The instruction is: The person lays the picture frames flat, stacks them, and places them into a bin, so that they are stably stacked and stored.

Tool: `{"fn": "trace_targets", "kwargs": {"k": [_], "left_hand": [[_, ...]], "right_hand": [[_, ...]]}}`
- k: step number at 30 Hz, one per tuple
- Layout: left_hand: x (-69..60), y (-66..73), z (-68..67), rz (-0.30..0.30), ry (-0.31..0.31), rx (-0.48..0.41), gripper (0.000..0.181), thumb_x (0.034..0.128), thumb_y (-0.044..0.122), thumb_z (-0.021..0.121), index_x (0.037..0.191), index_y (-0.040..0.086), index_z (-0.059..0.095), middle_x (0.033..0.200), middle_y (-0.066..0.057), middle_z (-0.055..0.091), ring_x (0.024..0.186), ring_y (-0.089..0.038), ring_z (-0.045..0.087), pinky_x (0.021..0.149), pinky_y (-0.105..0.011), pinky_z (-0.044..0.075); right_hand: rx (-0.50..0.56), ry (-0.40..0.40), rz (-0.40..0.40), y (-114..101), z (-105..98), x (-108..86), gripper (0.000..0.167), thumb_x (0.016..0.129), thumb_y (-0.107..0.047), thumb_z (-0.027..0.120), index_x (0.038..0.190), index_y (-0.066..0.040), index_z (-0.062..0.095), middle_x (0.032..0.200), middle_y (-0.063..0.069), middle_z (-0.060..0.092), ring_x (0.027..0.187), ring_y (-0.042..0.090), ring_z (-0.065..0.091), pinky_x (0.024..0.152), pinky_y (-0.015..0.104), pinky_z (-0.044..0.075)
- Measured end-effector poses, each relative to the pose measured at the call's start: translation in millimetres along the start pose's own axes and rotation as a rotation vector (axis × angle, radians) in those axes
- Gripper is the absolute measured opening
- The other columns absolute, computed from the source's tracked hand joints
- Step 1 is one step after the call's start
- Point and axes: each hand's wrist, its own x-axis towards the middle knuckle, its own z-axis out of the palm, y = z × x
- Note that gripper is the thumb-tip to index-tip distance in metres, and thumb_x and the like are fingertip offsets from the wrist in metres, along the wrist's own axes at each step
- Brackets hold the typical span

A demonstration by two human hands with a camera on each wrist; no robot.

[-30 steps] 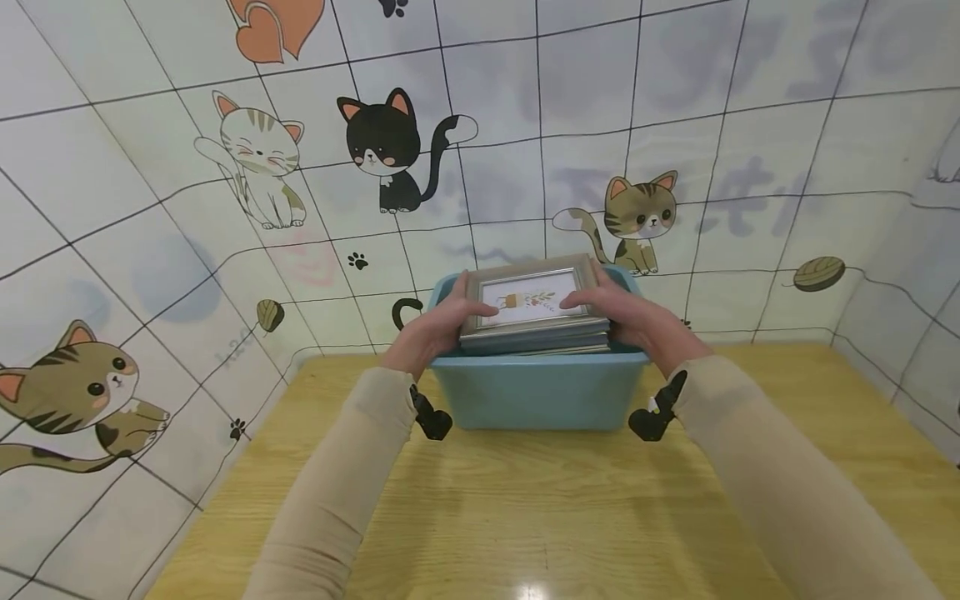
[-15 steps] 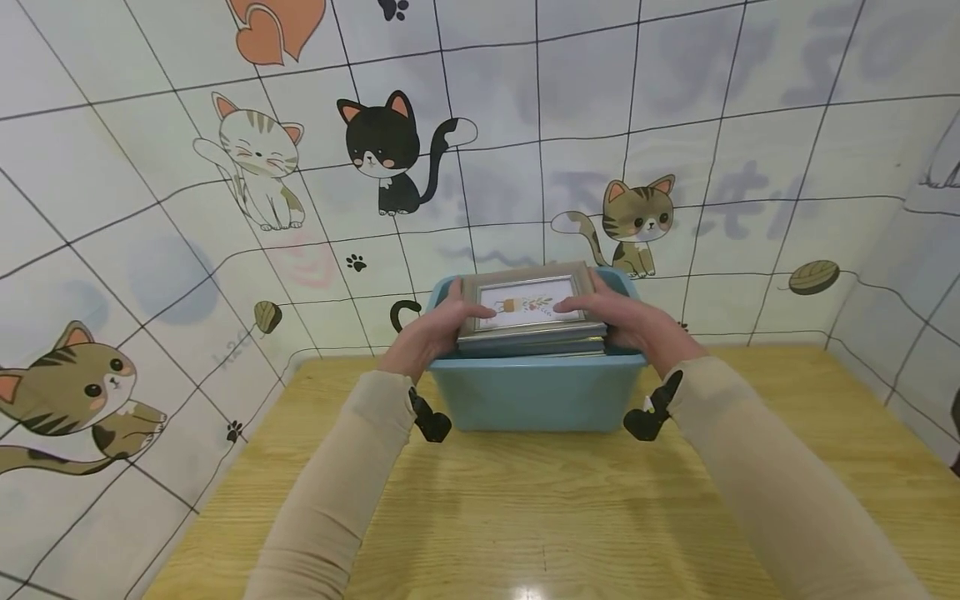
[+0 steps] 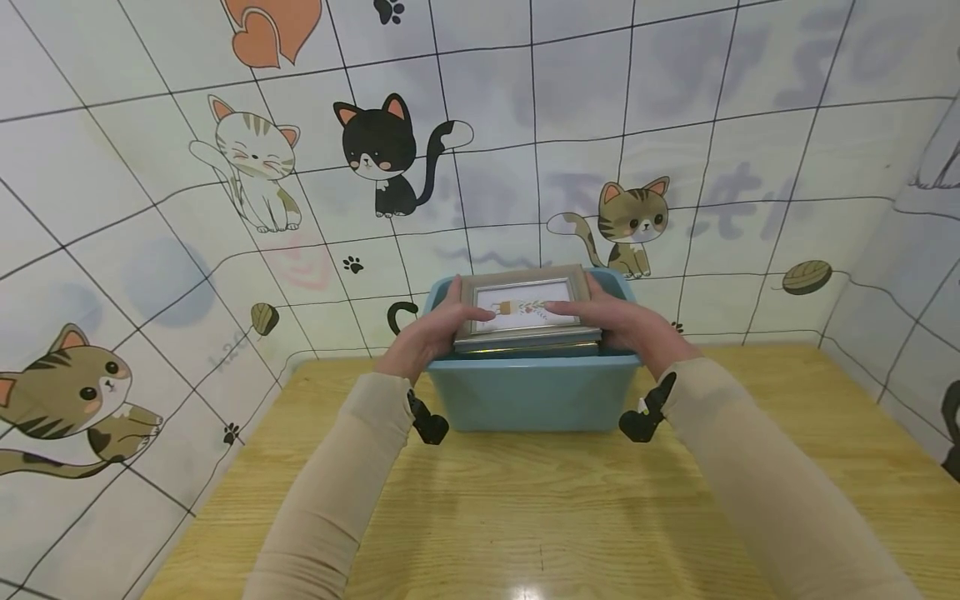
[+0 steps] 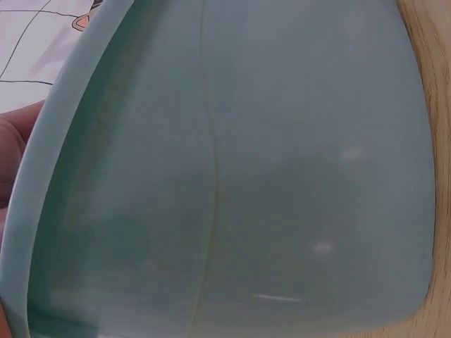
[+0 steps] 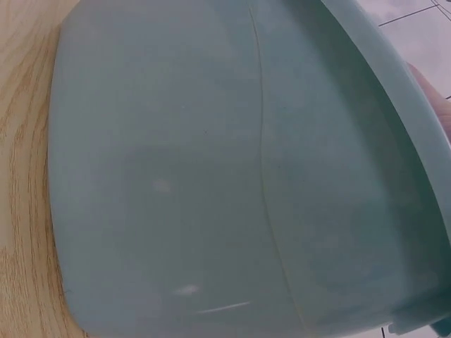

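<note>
A stack of picture frames sits partly inside a light blue plastic bin (image 3: 534,396). The top picture frame (image 3: 525,277) is silvery beige and holds a floral print. My left hand (image 3: 435,329) grips the stack's left side, thumb over the top frame's face. From the other side my right hand (image 3: 622,315) grips it likewise, its thumb lying on the print. The fingers at the sides drop behind the bin's front rim and are largely hidden. Both wrist views are filled by the bin's outer wall (image 4: 303,176), with only a sliver of hand beyond the rim.
The bin stands on a wooden table (image 3: 495,508) close to the back wall (image 3: 502,142), which is covered in cat drawings and grid lines. Another tiled wall rises at the left. A dark object (image 3: 952,429) shows at the right edge.
Both hands have lowered the stack slightly into the bin, and less of the frames' front edges shows above the rim. The head view has shifted a little.
</note>
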Motion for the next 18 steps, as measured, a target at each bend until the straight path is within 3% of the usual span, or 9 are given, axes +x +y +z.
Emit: {"fn": "trace_targets", "kwargs": {"k": [8,14,18], "left_hand": [[3.5,0.0,-1.1,0.002,0.010,-0.016,0.113,0.0951,0.013,0.069,0.162,0.034,-0.020,0.168,0.002,-0.025,0.153,-0.021,-0.014,0.123,-0.050,0.001],[2.8,-3.0,0.0,-0.021,0.044,-0.046,0.113,0.0972,0.016,0.069,0.160,0.037,-0.023,0.166,0.003,-0.029,0.153,-0.025,-0.019,0.123,-0.053,-0.001],[0.2,-4.5,0.6,-0.016,0.065,-0.035,0.114,0.0977,0.019,0.069,0.158,0.039,-0.025,0.164,0.006,-0.033,0.153,-0.026,-0.021,0.123,-0.054,0.000]], "right_hand": [[0.035,-0.009,0.029,-0.8,-1.1,1.8,0.116,0.099,-0.042,0.067,0.155,-0.031,-0.034,0.167,0.018,-0.017,0.153,0.042,-0.008,0.118,0.067,0.004],[-0.029,-0.039,0.052,1.6,-0.8,-0.8,0.114,0.100,-0.051,0.062,0.153,-0.032,-0.037,0.166,0.012,-0.029,0.152,0.041,-0.016,0.113,0.073,0.013],[-0.008,-0.012,0.045,4.1,-0.1,-1.1,0.114,0.100,-0.050,0.063,0.153,-0.033,-0.036,0.166,0.016,-0.026,0.152,0.041,-0.016,0.112,0.075,0.015]]}}
